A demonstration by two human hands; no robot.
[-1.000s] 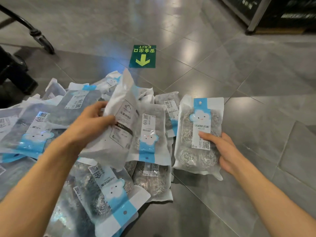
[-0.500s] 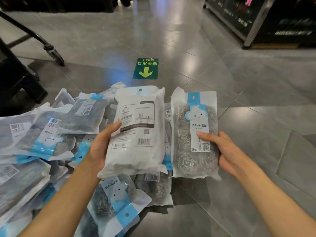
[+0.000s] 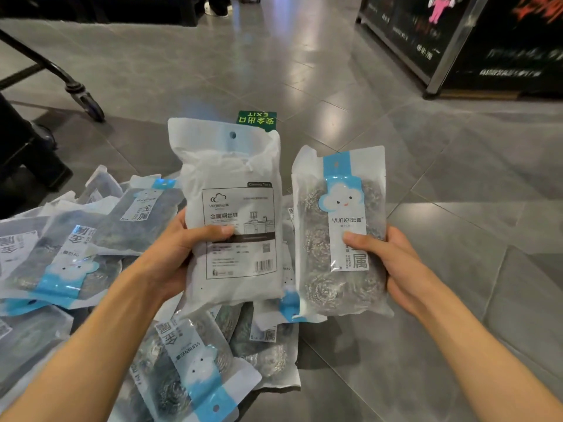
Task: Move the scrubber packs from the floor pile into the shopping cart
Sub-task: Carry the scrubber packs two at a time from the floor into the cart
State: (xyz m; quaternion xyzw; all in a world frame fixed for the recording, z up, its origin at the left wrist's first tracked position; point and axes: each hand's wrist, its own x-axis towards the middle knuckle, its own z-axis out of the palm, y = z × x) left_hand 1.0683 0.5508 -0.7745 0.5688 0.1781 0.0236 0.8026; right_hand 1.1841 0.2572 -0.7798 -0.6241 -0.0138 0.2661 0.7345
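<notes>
Steel scrubber packs upright: my left hand (image 3: 170, 254) grips one (image 3: 234, 214), right hand (image 3: 393, 263) another (image 3: 341, 236); cart (image 3: 27, 141) far left.

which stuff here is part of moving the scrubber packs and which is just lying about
Part of the job:
- white-backed pack, held in the left hand
- blue-label pack, held in the right hand
- floor pile of packs
- cart wheel at upper left

Just lying about:
- green exit sticker on the floor
- dark display stand
</notes>
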